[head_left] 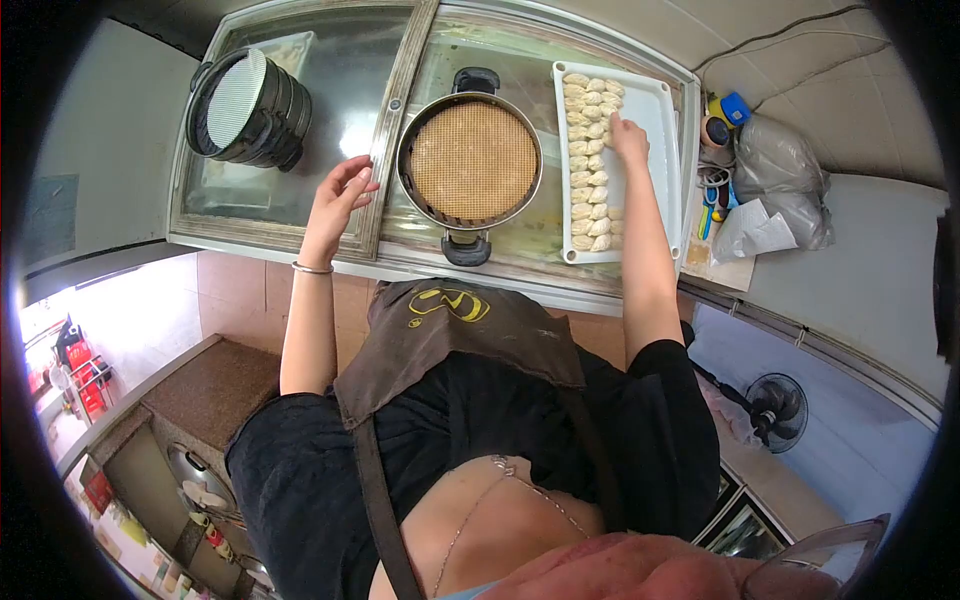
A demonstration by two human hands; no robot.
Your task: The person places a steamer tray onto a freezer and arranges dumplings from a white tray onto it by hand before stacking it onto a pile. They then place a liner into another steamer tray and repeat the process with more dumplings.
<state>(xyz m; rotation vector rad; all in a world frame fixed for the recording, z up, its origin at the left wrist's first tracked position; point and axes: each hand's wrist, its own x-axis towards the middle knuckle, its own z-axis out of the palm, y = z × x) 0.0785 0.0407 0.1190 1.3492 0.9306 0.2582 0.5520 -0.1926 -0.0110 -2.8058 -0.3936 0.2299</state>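
Observation:
A round steamer pan (472, 160) with a woven beige liner and two black handles sits on the glass counter, with no food on its liner. To its right is a white tray (655, 215) with rows of pale dumplings (588, 165) along its left part. My right hand (628, 138) reaches over the tray and touches the dumplings' right edge; its fingertips are bent down, and what they grip is too small to tell. My left hand (345, 195) hovers left of the pan, fingers apart, holding nothing.
A stack of dark steamer pans (250, 110) stands on the left glass panel. Right of the tray are scissors (708, 205), a blue-topped container (733, 108) and grey plastic bags (780, 170). The counter's front edge (400, 268) runs close to my apron.

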